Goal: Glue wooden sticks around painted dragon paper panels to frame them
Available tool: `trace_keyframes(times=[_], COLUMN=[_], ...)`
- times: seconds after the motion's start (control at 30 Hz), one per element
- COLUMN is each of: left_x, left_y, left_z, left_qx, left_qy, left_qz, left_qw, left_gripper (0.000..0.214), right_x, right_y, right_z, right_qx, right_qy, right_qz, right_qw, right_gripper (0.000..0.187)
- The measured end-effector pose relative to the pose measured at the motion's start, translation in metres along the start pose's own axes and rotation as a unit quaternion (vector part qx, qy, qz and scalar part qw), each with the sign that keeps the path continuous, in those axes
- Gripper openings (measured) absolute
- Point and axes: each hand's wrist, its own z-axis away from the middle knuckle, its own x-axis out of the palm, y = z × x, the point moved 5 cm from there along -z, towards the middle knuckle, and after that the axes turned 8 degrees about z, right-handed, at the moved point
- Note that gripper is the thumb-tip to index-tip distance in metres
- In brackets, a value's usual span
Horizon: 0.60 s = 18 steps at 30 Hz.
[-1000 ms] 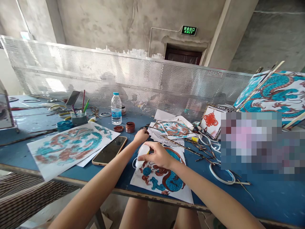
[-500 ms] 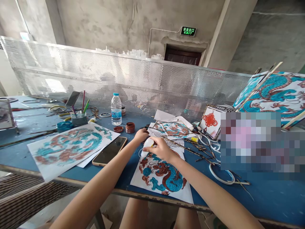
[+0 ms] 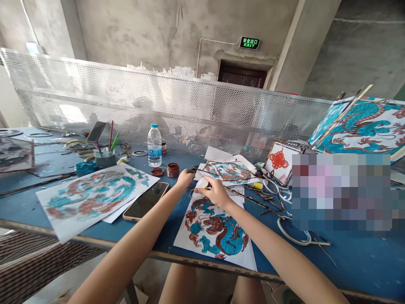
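Note:
My left hand [image 3: 186, 179] is closed at the end of a thin dark stick [image 3: 205, 172], above the papers in the middle of the table. Just right of it, my right hand [image 3: 218, 193] grips a small white bottle [image 3: 201, 184], tilted, with its tip hidden by the fingers. Under my right hand lies a sheet with a blue and brown dragon [image 3: 228, 236]. Beyond both hands, a smaller dragon picture [image 3: 236, 171] with sticks across it rests on other printed sheets.
To the left are a phone [image 3: 147, 202], another painted sheet [image 3: 95, 194], an open brown paint jar [image 3: 172, 170] and a water bottle [image 3: 155, 145]. Loose sticks [image 3: 268, 204] and a tape roll [image 3: 294, 232] lie right. A perforated metal screen [image 3: 190, 109] borders the table's back.
My right hand has moved slightly away from me with the white bottle. My left hand has shifted a little left. A framed picture at the far left has slid further into view.

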Motion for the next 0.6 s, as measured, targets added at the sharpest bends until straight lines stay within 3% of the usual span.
trace_keyframes(times=[0.6], left_x=[-0.001], left_y=[-0.001], left_z=[-0.004], left_qx=[0.016], left_qy=[0.024], left_qz=[-0.040], left_qw=[0.999], left_gripper=[0.024], right_x=[-0.008], right_y=[0.021], right_z=[-0.010], right_qx=[0.014], right_qy=[0.046], right_qz=[0.032], right_qw=[0.998], right_gripper=[0.030])
